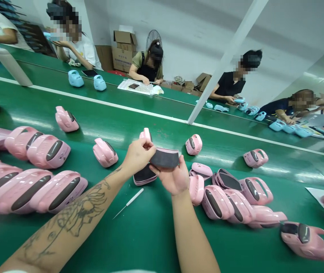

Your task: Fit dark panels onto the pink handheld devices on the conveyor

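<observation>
Over the green bench I hold a curved pink-edged panel with a dark grey lining (165, 158). My left hand (139, 153) is closed in a pinch at the panel's left end, fingertips together at its upper corner. From below, my right hand (175, 177) cups the same panel, with the thumb up along its right end. Under my hands lies a small stack of similar dark-faced pink panels (144, 176), partly hidden by my fingers. A thin pointed tool with a white handle (135, 197) rests on the bench nearer to me.
Pink plastic housings with handles (48, 151) crowd the left side. More housings (218, 203) and a stack of panels (227, 180) are at right. Single housings stand along the green belt (162, 131). A white post (221, 64) rises beyond. Several people work opposite with blue housings (75, 78).
</observation>
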